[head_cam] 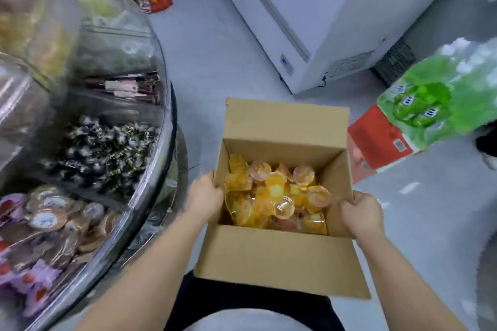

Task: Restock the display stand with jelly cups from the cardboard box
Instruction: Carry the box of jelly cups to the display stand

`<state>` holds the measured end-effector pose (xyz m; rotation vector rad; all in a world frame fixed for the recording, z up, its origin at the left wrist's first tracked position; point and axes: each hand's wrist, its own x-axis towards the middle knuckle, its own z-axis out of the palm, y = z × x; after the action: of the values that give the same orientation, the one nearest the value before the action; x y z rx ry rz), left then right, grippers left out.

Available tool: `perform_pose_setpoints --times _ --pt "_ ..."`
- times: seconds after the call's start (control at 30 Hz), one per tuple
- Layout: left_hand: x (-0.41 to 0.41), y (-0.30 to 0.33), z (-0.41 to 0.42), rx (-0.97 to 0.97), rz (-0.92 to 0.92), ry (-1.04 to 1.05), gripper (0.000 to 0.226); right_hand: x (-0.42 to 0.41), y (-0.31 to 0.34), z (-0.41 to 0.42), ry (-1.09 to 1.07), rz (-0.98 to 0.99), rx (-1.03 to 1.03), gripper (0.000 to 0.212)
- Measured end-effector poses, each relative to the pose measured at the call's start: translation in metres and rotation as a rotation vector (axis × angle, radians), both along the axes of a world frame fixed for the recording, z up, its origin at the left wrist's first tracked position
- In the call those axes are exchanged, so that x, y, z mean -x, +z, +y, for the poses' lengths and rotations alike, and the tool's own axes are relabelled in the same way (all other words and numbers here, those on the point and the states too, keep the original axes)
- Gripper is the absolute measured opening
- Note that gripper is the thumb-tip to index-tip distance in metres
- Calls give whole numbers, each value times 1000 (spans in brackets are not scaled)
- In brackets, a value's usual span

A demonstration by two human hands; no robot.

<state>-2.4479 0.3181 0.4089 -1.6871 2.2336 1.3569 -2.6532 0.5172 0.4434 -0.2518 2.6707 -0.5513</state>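
Jelly cups [274,196] lie between both hands; left hand [205,195] and right hand [361,213] fingers curl over the cardboard box [282,258] side walls.

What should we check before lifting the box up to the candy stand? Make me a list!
1. Left hand grips the left wall of the cardboard box: ok.
2. Right hand grips the right wall: ok.
3. Box flaps are open: ok.
4. Jelly cups are inside, below the rim: ok.
5. Display stand is close on the left: ok.
6. A free compartment for orange cups: cannot tell, the stand is blurred.
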Motion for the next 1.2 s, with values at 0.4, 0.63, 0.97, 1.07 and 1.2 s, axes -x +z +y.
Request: perform_pose_setpoints --times 0.4,0.63,0.97,1.07,1.2 --pt "94 -60 -44 -33 -89 776 31 173 -66 -253 778 -148 -117 22" --pt "157 -85 -12 -83 -64 1204 35 206 -95 -338 1200 -91 -250 22" --pt "184 -155 14 -278 -33 1648 21 170 -163 -390 1552 -73 -482 12" --pt "195 -172 16 -364 -25 1763 19 157 -185 -407 1693 -58 -514 12" --pt "220 -208 13 -394 9 1962 24 134 -230 -437 1856 -85 -516 13"
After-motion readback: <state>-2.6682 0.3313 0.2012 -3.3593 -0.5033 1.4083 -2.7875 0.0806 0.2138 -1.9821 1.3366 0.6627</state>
